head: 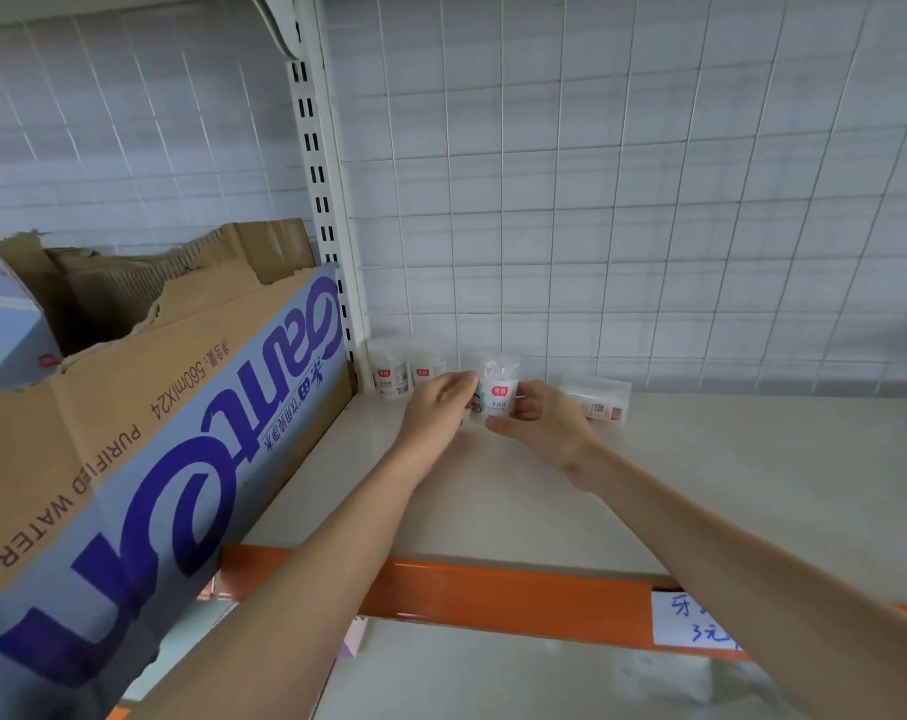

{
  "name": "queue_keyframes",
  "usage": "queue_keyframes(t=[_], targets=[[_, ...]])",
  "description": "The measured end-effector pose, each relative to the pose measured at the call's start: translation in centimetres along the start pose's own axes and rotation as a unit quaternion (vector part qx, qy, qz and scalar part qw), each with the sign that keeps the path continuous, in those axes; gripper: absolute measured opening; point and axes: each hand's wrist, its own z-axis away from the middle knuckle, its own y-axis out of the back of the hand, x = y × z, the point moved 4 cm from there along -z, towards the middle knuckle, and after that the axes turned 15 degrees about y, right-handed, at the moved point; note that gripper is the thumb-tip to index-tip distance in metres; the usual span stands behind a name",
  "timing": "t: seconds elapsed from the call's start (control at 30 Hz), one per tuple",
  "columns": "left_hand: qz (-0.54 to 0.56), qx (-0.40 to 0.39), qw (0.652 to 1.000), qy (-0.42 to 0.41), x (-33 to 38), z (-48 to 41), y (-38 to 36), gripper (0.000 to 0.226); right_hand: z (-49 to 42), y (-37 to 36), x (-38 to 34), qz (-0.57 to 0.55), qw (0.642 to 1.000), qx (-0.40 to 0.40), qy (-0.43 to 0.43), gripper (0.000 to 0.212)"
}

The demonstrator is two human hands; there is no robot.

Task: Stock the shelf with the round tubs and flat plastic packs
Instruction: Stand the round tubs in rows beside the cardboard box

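Note:
A small clear plastic pack [499,389] with a red-and-white label stands upright near the back of the cream shelf [700,475]. My left hand [438,407] pinches its left edge, and my right hand [537,420] grips its right side and bottom. Two similar round tubs [391,374] [427,370] stand in the back left corner, just left of my hands. A flat clear pack [599,400] lies on the shelf right of my right hand, partly hidden behind it.
A torn cardboard water box [144,407] with purple lettering fills the shelf bay to the left, against the white slotted upright [326,210]. A wire grid [622,200] backs the shelf. The orange front rail [493,595] carries a handwritten paper tag [695,623].

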Motion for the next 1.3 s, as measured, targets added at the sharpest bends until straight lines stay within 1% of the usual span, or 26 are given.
queue_keyframes(t=[0.07,0.1,0.17,0.2,0.27,0.37,0.53,0.63,0.83,1.0,1.13,1.3], targets=[[-0.113,0.049,0.992,-0.013,0.0,0.3,0.9,0.025,0.0,-0.1,0.1,0.027,1.000,0.007,-0.004,0.050],[-0.196,0.073,0.977,-0.033,0.2,0.5,1.5,0.025,0.0,-0.2,0.1,0.041,0.999,0.005,-0.006,0.051],[-0.350,0.107,0.927,-0.084,0.5,1.0,3.0,0.025,0.0,-0.5,-0.1,0.070,0.998,0.001,-0.009,0.049],[-0.397,0.117,0.905,-0.098,0.6,1.4,3.8,0.024,0.0,-0.6,-0.2,0.081,0.997,0.001,-0.011,0.048],[-0.457,0.126,0.875,-0.093,-0.1,1.8,5.3,0.023,-0.4,-1.0,-0.5,0.102,0.995,0.002,-0.014,0.048],[-0.512,0.126,0.846,-0.080,-1.5,2.0,6.0,0.027,-1.7,-2.0,-0.9,0.151,0.988,-0.009,-0.024,0.049],[-0.512,0.120,0.846,-0.091,-1.9,2.0,5.8,0.027,-4.6,-3.2,-0.1,0.191,0.981,0.010,-0.041,0.052],[-0.513,0.124,0.844,-0.094,-1.8,1.9,5.9,0.026,-5.7,-3.5,0.4,0.218,0.975,0.005,-0.044,0.051],[-0.494,0.128,0.856,-0.085,-2.0,1.5,5.9,0.023,-6.7,-3.9,1.5,0.240,0.970,0.001,-0.047,0.049],[-0.483,0.128,0.863,-0.078,-1.9,1.7,6.0,0.024,-7.1,-4.2,1.8,0.292,0.955,-0.019,-0.047,0.048],[-0.482,0.132,0.863,-0.077,-1.9,1.8,6.0,0.024,-6.8,-4.4,1.6,0.287,0.957,-0.017,-0.044,0.054],[-0.482,0.123,0.864,-0.079,-1.7,1.9,6.0,0.025,-5.1,-3.9,0.3,0.243,0.970,-0.005,0.004,0.066]])
